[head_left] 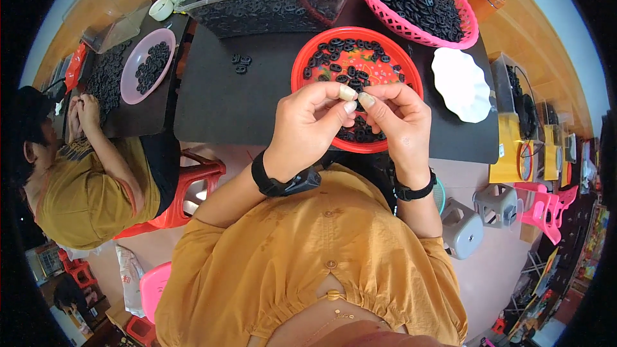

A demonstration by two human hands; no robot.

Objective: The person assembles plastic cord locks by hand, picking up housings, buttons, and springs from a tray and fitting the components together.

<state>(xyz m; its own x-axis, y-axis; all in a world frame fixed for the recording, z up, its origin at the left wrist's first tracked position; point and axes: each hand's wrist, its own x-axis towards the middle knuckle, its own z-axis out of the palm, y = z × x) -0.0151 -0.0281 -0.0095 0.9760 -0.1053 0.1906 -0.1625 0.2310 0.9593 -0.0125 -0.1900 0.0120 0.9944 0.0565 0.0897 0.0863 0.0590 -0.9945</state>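
Over the red round tray (pixel 299 87), my left hand (pixel 305 125) and my right hand (pixel 403 122) meet fingertip to fingertip. Thumb and forefinger are pinched together on each. Between them shows a bit of a small black piece (pixel 358 106), mostly covered by the fingers. Many small black oval pieces with holes (pixel 355 80) lie in the tray below, some along its rim and a heap near its front. The tray's floor has a coloured pattern.
Behind stand a clear plastic bin (pixel 270 9) and a pink basket (pixel 472 26), both full of black pieces. A white scalloped dish (pixel 461 83) lies right of the tray. Several loose pieces (pixel 241 63) sit on the dark table (pixel 225 109). At left, a co-worker (pixel 96 186) sits by a pink-white plate (pixel 132 80).
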